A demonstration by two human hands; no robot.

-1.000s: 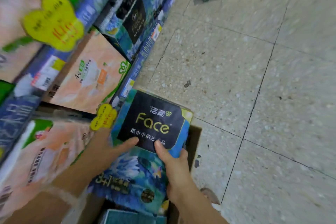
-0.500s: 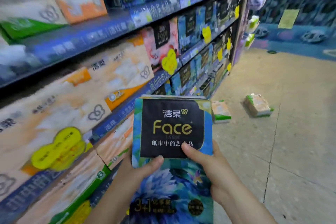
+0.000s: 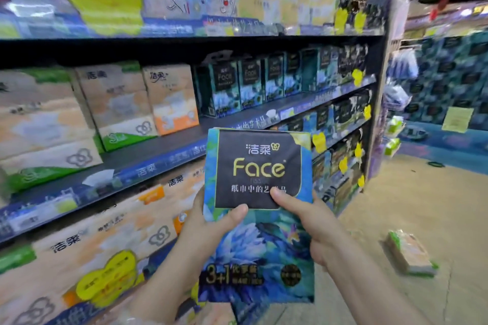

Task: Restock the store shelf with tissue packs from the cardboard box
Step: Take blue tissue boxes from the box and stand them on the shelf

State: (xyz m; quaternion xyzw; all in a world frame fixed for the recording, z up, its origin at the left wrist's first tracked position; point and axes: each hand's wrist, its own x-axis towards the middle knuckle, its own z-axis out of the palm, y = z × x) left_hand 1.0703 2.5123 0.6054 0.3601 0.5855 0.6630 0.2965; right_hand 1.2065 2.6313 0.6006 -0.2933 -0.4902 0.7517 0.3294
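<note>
A blue and black "Face" tissue pack [image 3: 257, 166] is held upright in front of me by both hands. My left hand [image 3: 211, 224] grips its left side with the thumb on the front. On the right side, my right hand [image 3: 311, 221] clasps it, thumb on the black label. Behind it runs the store shelf [image 3: 169, 145], where a row of matching Face packs [image 3: 248, 84] stands at the middle level, to the right of orange and green packs. The cardboard box is out of view.
Orange and green tissue packs [image 3: 113, 105] fill the shelf's left part and the level below. A loose green pack [image 3: 409, 253] lies on the floor at right. Yellow price tags [image 3: 319, 141] hang off the shelf edges. A blue display wall [image 3: 449, 82] stands beyond the aisle end.
The pack has been lifted out of the cardboard box and raised to shelf height. My view has swung up from the floor and box to the shelf rows.
</note>
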